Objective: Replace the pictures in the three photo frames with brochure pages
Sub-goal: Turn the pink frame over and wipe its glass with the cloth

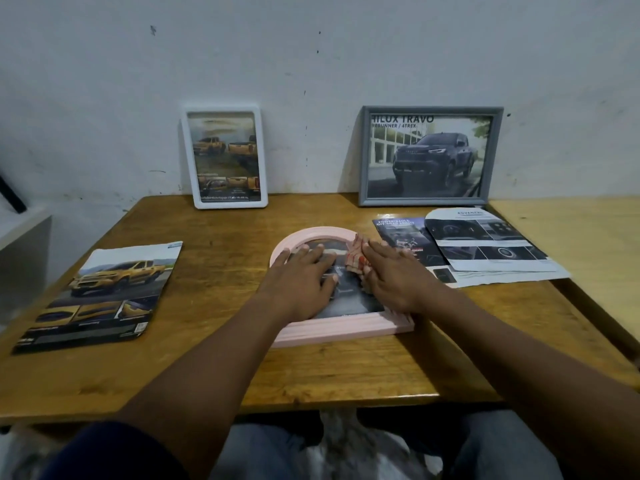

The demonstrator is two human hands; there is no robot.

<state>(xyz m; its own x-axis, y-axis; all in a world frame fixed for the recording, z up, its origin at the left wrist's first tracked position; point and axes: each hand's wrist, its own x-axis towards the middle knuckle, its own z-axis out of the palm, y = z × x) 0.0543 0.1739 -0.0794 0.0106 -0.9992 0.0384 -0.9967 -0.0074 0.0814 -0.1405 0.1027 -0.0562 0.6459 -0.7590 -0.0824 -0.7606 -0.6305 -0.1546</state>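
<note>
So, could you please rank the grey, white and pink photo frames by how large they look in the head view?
1. Grey frame and pink frame: much alike; the pink one lies nearer and partly under the left hand and right hand, so I will not rank them.
2. White frame: clearly smallest.

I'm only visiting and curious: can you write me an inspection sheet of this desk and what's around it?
Surface: wooden table, set against a white wall.
Job's things: white frame and grey frame lean on the wall, each showing a truck page; pink frame lies flat with a dark page inside.
Clutter: brochure at left; loose pages at right; a crumpled reddish thing between the hands, unclear what.
Grippers: left hand and right hand lie flat on the pink frame, fingers straight.
Cables: nothing seen.
Surroundings: lighter table at right; white shelf at left.
</note>
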